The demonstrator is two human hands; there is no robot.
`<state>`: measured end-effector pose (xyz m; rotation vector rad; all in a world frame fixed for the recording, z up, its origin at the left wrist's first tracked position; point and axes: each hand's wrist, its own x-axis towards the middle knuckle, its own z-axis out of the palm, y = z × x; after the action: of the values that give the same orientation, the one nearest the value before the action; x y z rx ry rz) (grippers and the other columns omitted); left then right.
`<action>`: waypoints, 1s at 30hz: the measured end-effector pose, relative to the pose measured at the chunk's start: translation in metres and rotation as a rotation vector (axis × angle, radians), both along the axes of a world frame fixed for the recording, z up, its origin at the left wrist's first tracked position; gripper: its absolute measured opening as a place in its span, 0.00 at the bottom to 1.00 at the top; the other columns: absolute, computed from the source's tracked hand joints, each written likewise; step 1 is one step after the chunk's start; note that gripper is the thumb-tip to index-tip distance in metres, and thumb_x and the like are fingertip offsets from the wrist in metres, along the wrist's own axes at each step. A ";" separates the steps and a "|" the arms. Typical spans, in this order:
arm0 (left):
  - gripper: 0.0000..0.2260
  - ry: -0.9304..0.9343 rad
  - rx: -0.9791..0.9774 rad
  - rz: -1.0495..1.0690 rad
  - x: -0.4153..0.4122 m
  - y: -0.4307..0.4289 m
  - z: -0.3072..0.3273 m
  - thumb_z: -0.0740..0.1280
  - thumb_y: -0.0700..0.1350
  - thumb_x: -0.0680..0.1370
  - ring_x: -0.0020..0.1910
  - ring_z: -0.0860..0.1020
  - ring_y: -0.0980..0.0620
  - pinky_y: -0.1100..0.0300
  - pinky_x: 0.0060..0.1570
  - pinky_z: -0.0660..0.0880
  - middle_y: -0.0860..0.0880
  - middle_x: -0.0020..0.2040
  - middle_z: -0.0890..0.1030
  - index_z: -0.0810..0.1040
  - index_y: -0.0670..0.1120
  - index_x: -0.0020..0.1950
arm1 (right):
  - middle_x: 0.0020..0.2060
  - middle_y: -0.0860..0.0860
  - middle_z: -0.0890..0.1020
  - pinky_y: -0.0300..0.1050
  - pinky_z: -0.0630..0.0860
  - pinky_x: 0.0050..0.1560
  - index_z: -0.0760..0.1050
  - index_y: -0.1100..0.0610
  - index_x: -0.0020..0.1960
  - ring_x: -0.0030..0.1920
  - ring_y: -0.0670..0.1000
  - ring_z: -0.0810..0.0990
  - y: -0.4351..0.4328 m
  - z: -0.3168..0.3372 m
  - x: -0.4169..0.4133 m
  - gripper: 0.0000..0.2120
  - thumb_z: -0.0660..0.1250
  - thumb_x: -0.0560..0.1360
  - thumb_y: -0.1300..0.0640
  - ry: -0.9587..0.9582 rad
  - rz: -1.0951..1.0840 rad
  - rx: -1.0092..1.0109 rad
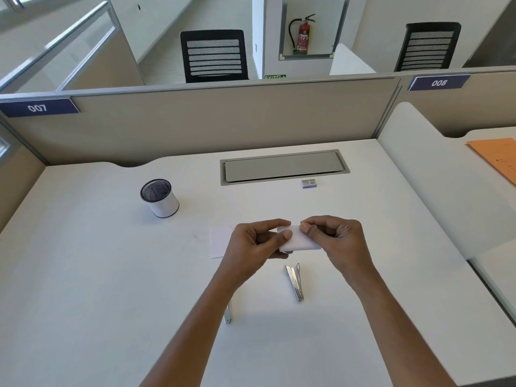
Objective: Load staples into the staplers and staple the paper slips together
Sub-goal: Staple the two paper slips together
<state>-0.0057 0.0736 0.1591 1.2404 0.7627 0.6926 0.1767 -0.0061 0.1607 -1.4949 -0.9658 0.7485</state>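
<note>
Head view: left hand and right hand both pinch the paper slips, which could slide askew before the stapler clamps them.

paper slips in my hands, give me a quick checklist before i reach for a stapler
1. Paper slips gripped: ok, left hand and right hand both pinch them above the desk.
2. Slip edges squared up: cannot tell, the hands cover the ends.
3. A hand free for stapling: not ok, both are busy.
4. Stapler reachable: ok, it lies uncovered on the desk, on the near side of the hands.
5. Staples loaded in it: cannot tell.
6. Staple box available: ok, on the desk beside the cable tray.
</note>
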 end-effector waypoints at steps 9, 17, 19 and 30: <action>0.18 -0.029 0.063 0.042 0.001 -0.005 -0.006 0.72 0.33 0.79 0.46 0.88 0.43 0.52 0.48 0.85 0.40 0.47 0.88 0.81 0.47 0.67 | 0.40 0.45 0.88 0.32 0.77 0.45 0.87 0.44 0.43 0.41 0.44 0.85 0.002 0.001 -0.003 0.09 0.77 0.74 0.59 -0.042 -0.026 0.026; 0.07 0.010 0.049 0.048 0.001 -0.008 -0.008 0.75 0.35 0.77 0.45 0.88 0.42 0.49 0.52 0.85 0.42 0.48 0.89 0.88 0.40 0.54 | 0.40 0.45 0.88 0.33 0.78 0.45 0.87 0.44 0.44 0.42 0.44 0.86 0.002 0.002 -0.002 0.09 0.77 0.74 0.60 -0.068 -0.034 0.035; 0.08 0.035 0.056 0.044 -0.001 -0.008 -0.008 0.76 0.36 0.76 0.44 0.88 0.41 0.49 0.52 0.85 0.43 0.47 0.89 0.88 0.41 0.55 | 0.40 0.45 0.88 0.34 0.79 0.45 0.87 0.45 0.44 0.42 0.45 0.86 0.002 0.001 -0.001 0.09 0.77 0.74 0.60 -0.065 -0.034 0.027; 0.12 0.118 0.122 0.019 -0.002 -0.005 -0.007 0.79 0.37 0.74 0.46 0.88 0.48 0.62 0.47 0.82 0.49 0.48 0.89 0.88 0.48 0.55 | 0.39 0.45 0.88 0.33 0.78 0.44 0.87 0.44 0.44 0.41 0.44 0.85 0.004 0.001 0.000 0.09 0.77 0.74 0.60 -0.054 -0.049 0.019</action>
<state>-0.0078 0.0685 0.1517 1.3960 0.8404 0.6939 0.1764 -0.0024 0.1621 -1.5232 -0.9710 0.6653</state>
